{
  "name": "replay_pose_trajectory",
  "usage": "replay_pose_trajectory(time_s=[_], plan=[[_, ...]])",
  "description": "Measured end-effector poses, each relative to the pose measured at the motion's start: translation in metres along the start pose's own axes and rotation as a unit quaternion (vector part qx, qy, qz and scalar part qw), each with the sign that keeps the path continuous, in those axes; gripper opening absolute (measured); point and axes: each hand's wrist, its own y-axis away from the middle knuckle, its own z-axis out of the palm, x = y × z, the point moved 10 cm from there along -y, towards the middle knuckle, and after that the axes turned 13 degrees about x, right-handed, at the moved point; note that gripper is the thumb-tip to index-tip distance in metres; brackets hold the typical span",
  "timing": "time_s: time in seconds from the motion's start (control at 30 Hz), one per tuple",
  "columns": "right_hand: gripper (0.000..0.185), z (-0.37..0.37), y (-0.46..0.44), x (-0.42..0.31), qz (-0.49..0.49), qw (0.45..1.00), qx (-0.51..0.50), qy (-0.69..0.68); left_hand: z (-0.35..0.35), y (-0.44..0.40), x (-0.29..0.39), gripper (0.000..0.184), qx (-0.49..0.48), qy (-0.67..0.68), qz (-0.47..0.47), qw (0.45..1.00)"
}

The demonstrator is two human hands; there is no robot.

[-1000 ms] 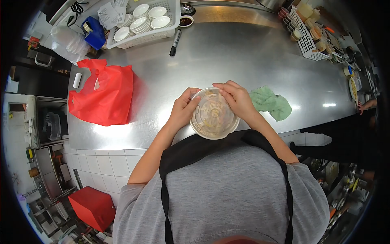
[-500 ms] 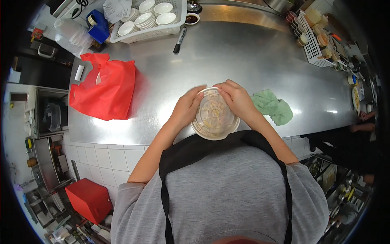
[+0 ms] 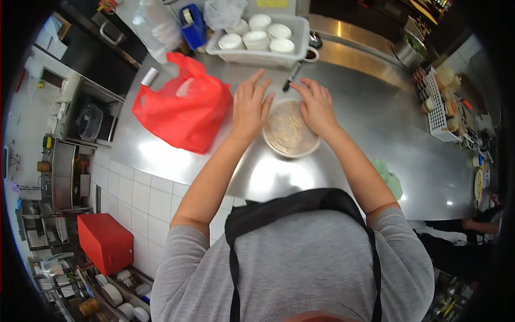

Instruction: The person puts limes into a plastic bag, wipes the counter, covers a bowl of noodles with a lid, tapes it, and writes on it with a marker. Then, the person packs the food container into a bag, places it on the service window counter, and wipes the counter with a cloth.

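Just the head cam here, so everything's from above. Biggest change: the bowl (image 3: 291, 131) has gone from right up against the apron (image 3: 289, 208) to farther out on the counter (image 3: 370, 115), with a strip of bare metal now between the two. Looks like it's sitting on the counter by itself, and you can see pale food, kinda blurry, through its cover.

Hands are different too. Half a second ago both were cupped on the rim. Now the left hand (image 3: 249, 110) is spread out, fingers straight, between the bowl and the red bag (image 3: 179, 110), not gripping anything. The right hand (image 3: 317, 107) is over the bowl's far right edge, fingers stretched out toward the marker (image 3: 292, 76) and the thumb near the rim. Not wrapped around anything, but I honestly can't tell if it's still brushing the bowl.

So my read: the two-handed hold is over, and the counter is probably carrying the bowl's weight now.

Past the marker there's the white basket (image 3: 252, 57) with stacked dishes (image 3: 256, 39). The green towel (image 3: 390, 181) is partly hidden by the right forearm. Whole view has swung a bit too, so the bag and basket sit farther right in frame.
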Motion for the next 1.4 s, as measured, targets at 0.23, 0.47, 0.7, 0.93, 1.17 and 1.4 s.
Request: replay_pose_trajectory(time_s=[0.23,0.47,0.7,0.93,1.17,1.4], plan=[[0.053,0.093,-0.146,-0.052,0.070,0.962,-0.007,-0.263,-0.073,-0.105,-0.137,0.010,0.047,0.148,-0.097,0.983],[0.058,0.231,-0.250,-0.084,0.296,0.882,-0.029,-0.367,-0.024,-0.101,-0.332,0.023,-0.012,0.310,-0.484,0.818],[0.062,0.307,-0.285,-0.069,0.380,0.889,-0.012,-0.254,0.026,-0.086,-0.349,0.040,-0.089,0.380,-0.566,0.726],[0.045,0.137,-0.184,-0.173,0.267,0.787,-0.020,-0.556,0.037,-0.092,-0.353,0.048,-0.083,0.394,-0.571,0.715],[0.042,0.132,-0.105,-0.149,0.352,0.780,-0.027,-0.517,0.044,-0.108,-0.383,0.024,0.003,0.300,-0.521,0.799],[0.038,0.131,-0.115,-0.149,0.251,0.853,0.008,-0.458,0.035,-0.151,-0.385,0.025,-0.095,-0.038,-0.263,0.959]])
